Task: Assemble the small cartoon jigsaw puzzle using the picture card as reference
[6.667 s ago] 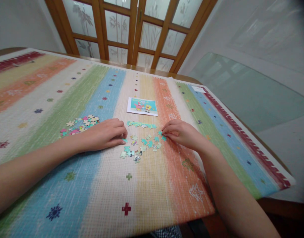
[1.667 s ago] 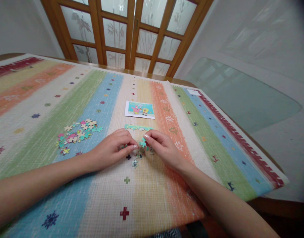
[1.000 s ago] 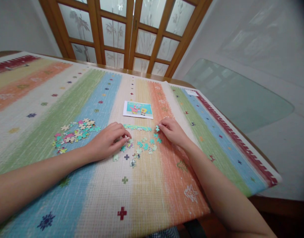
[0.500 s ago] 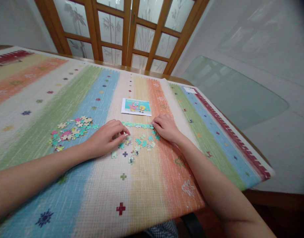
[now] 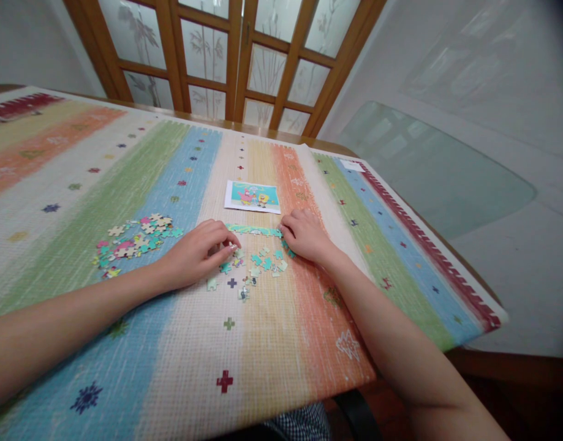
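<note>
Beyond the puzzle strip (image 5: 254, 230), a picture card (image 5: 255, 196); right hand (image 5: 305, 234) partly hides teal pieces (image 5: 287, 248)

This looks like a room in a home, though which room cannot be told. A striped cloth (image 5: 281, 343) printed with stars, crosses and little deer covers the tabletop (image 5: 329, 145), whose bare wood shows along the far edge. Beyond that edge stand wooden doors (image 5: 234, 73) with frosted panes (image 5: 204, 49) bearing plant designs, and a plain pale wall (image 5: 492, 116) rises past the right edge. Jigsaw pieces (image 5: 134, 239) and a cartoon picture card (image 5: 253, 197) add a household, leisurely note.
</note>
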Motion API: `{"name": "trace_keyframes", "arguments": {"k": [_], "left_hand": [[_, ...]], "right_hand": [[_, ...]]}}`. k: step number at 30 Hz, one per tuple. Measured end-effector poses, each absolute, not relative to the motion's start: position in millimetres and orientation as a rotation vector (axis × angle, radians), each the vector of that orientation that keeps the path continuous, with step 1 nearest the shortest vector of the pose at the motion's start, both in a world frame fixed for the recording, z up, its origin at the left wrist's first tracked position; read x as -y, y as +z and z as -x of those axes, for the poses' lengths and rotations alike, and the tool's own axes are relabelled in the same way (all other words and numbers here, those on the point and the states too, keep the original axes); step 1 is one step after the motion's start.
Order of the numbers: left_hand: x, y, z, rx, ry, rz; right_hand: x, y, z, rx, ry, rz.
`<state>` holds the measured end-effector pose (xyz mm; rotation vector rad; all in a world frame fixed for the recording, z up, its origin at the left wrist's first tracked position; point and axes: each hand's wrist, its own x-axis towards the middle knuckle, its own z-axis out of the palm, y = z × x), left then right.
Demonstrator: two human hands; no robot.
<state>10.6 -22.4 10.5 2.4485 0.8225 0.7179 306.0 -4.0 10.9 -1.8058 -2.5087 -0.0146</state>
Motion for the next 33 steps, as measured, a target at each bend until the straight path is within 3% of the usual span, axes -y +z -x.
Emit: {"name": "trace_keyframes", "arguments": {"k": [11, 16, 22, 33], "left_hand": [[22.3, 9.3, -10.6, -0.822, 0.744, -2.436], [22.9, 9.1, -10.8, -0.827, 0.746, -2.442], [23.1, 10.3, -11.3, -0.821, 0.74, -2.441], [22.1, 9.3, -10.3, -0.81, 0.729, -2.437]], "right_hand": [[1.9, 4.9, -309.7, 2.462, -0.013, 1.714], [9.6, 20.5, -322.8, 2.283, 0.242, 1.565], [36.3, 45.4, -321.4, 2.447, 0.661, 1.319], [41.5, 40.8, -308.0, 2.536, 0.595, 1.458]]}}
